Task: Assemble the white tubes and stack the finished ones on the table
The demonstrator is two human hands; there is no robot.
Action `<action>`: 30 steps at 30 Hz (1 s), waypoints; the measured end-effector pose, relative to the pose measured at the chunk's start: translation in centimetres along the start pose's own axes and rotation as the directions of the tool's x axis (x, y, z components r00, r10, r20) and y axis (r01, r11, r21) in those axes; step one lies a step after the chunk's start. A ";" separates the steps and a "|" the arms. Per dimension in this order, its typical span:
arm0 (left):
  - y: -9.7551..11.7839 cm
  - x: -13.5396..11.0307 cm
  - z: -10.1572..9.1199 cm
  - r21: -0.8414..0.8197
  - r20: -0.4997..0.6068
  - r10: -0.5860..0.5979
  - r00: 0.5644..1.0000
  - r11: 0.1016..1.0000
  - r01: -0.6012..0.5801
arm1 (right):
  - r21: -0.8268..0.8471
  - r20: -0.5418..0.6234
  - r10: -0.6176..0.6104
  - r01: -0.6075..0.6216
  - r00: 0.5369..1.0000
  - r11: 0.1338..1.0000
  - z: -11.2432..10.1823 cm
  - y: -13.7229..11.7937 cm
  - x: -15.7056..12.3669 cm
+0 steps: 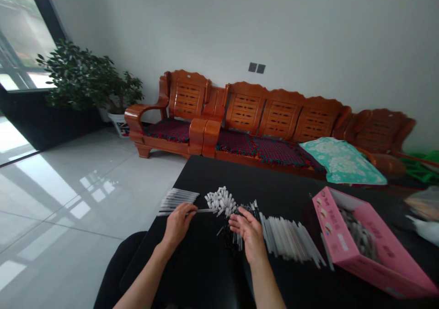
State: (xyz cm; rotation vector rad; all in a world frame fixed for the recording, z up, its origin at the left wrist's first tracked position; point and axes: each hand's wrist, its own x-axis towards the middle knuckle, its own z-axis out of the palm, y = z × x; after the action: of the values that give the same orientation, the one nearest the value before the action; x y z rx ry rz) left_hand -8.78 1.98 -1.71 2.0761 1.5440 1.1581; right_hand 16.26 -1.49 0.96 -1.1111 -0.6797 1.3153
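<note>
My left hand (179, 223) is closed, thumb and fingers pinching a slim pale pen-like tube (205, 210) that points right toward a pile of small white caps (222, 201). Just beyond this hand lies a row of similar pale tubes (179, 198), side by side at the table's left edge. My right hand (249, 232) is open, fingers apart and palm turned left, with nothing visible in it. It hovers over a heap of thin black pieces (236, 239), partly hiding them. Right of it, a row of translucent tubes (291, 238) lies side by side.
A pink open box (368, 235) holding many greyish tubes stands on the black table (202, 176) at the right. Behind the table is a wooden bench (247, 107) with a turquoise cushion (343, 160). A potted plant (89, 78) stands near the door at left.
</note>
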 end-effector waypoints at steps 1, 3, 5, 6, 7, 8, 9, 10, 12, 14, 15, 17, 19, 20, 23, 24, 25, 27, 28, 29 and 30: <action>-1.6 -0.3 -0.8 0.041 -0.021 -0.013 1.000 0.999 0.014 | 0.001 -0.012 0.001 -0.001 1.000 1.000 -0.4 -0.1 0.0; -4.4 -0.7 -2.3 0.104 -0.069 -0.019 0.997 0.994 0.026 | 0.010 -0.042 0.004 -0.004 0.999 1.000 -1.1 -0.3 0.0; -6.2 -1.0 -3.4 0.130 -0.061 -0.008 0.998 0.991 0.016 | 0.026 -0.057 0.002 0.000 0.998 1.000 -1.3 -0.4 0.0; -6.7 -1.1 -3.8 0.134 -0.045 0.003 0.999 0.991 0.003 | 0.034 -0.057 -0.001 0.003 0.998 0.999 -1.4 -0.5 0.1; -7.1 -1.1 -4.1 0.134 -0.025 0.013 1.000 0.991 -0.009 | 0.040 -0.056 -0.004 0.006 0.998 0.999 -1.3 -0.5 0.1; -7.3 -1.1 -4.2 0.135 -0.008 0.018 1.000 0.991 -0.017 | 0.045 -0.053 -0.007 0.009 0.999 0.999 -1.3 -0.4 0.1; -7.4 -1.1 -4.3 0.139 0.005 0.017 1.000 0.990 -0.018 | 0.048 -0.053 -0.009 0.011 0.999 0.999 -1.4 -0.4 0.1; -7.4 -1.1 -4.4 0.145 0.016 0.013 1.000 0.989 -0.015 | 0.050 -0.058 -0.009 0.012 0.998 0.999 -1.4 -0.4 0.2; -7.6 -1.1 -4.4 0.160 0.034 0.003 0.999 0.987 -0.009 | 0.050 -0.080 -0.016 0.020 0.997 0.999 -1.9 -0.5 0.3; -7.8 -1.2 -4.2 0.171 0.050 0.007 0.999 0.985 -0.016 | 0.036 -0.130 -0.045 0.050 0.990 0.998 -2.8 -0.7 0.5; -7.9 -1.2 -4.0 0.174 0.058 0.014 0.998 0.984 -0.024 | 0.022 -0.169 -0.068 0.072 0.983 0.997 -3.5 -0.9 0.7; -8.3 -1.3 -3.7 0.177 0.069 0.027 0.997 0.983 -0.039 | -0.035 -0.257 -0.129 0.125 0.958 0.992 -5.0 -1.2 1.1; -8.8 -1.2 -3.3 0.181 0.076 0.037 0.996 0.982 -0.050 | -0.144 -0.341 -0.210 0.169 0.916 0.975 -6.8 -1.5 1.7; -9.0 -1.1 -3.1 0.184 0.078 0.041 0.996 0.981 -0.055 | -0.227 -0.370 -0.252 0.176 0.894 0.958 -7.7 -1.7 1.9; -9.6 -0.8 -2.6 0.197 0.078 0.052 0.996 0.978 -0.066 | -0.563 -0.364 -0.346 0.092 0.865 0.822 -9.9 -2.2 2.2; -9.7 -0.7 -2.6 0.198 0.078 0.057 0.995 0.978 -0.071 | -0.683 -0.329 -0.362 0.046 0.872 0.729 -10.4 -2.3 2.2; -9.8 -0.6 -2.5 0.199 0.078 0.063 0.995 0.977 -0.077 | -0.790 -0.286 -0.371 0.002 0.883 0.614 -10.7 -2.4 2.2; -9.8 -0.5 -2.5 0.203 0.071 0.070 0.995 0.976 -0.083 | -0.933 -0.211 -0.372 -0.073 0.904 0.353 -10.9 -2.4 2.0; -9.8 -0.5 -2.5 0.208 0.065 0.070 0.995 0.975 -0.082 | -0.967 -0.189 -0.367 -0.108 0.911 0.231 -10.8 -2.3 1.9; -9.8 -0.5 -2.5 0.214 0.059 0.068 0.996 0.974 -0.079 | -0.982 -0.179 -0.358 -0.143 0.916 0.127 -10.6 -2.1 1.8; -9.7 -0.5 -2.5 0.220 0.055 0.065 0.996 0.973 -0.075 | -0.983 -0.182 -0.348 -0.178 0.920 0.044 -10.4 -1.9 1.7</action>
State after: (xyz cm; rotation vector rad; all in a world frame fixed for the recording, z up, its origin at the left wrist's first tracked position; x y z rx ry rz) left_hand -17.07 4.66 -6.75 2.3000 1.6562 0.9904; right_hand 26.72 -2.19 -1.46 -2.3705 -1.4414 0.1852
